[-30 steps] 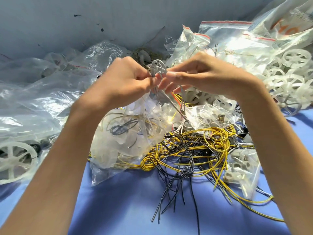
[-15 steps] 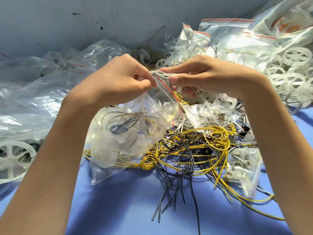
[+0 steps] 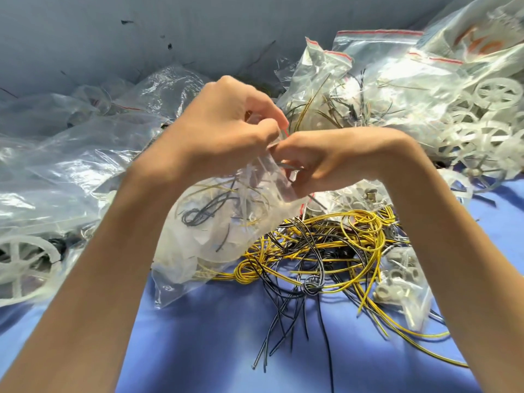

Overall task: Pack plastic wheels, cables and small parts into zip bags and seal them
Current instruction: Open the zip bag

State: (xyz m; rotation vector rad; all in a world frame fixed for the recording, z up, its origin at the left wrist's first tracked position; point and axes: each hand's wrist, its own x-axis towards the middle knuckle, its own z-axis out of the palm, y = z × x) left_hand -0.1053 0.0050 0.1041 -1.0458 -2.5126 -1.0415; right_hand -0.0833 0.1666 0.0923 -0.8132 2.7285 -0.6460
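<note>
A clear zip bag (image 3: 215, 234) holding white wheels and some grey and yellow cable hangs in the middle, its bottom resting on the blue cloth (image 3: 226, 350). My left hand (image 3: 224, 129) pinches the bag's red-lined mouth from above. My right hand (image 3: 320, 163) is curled at the mouth right beside it, fingers down inside the opening, with a thin grey wire just showing under them. A tangle of yellow and dark cables (image 3: 326, 245) lies on the cloth below the right hand.
Filled zip bags with wires (image 3: 363, 89) are stacked at the back right, beside a heap of white plastic wheels (image 3: 487, 129). A small bag of metal parts (image 3: 402, 287) lies at the right. Crumpled clear bags (image 3: 65, 171) and a wheel (image 3: 22, 262) lie left.
The grey wire coil held up between both hands a second ago has gone down into the bag's mouth. Both hands dropped lower and my right hand now reaches into the opening.
</note>
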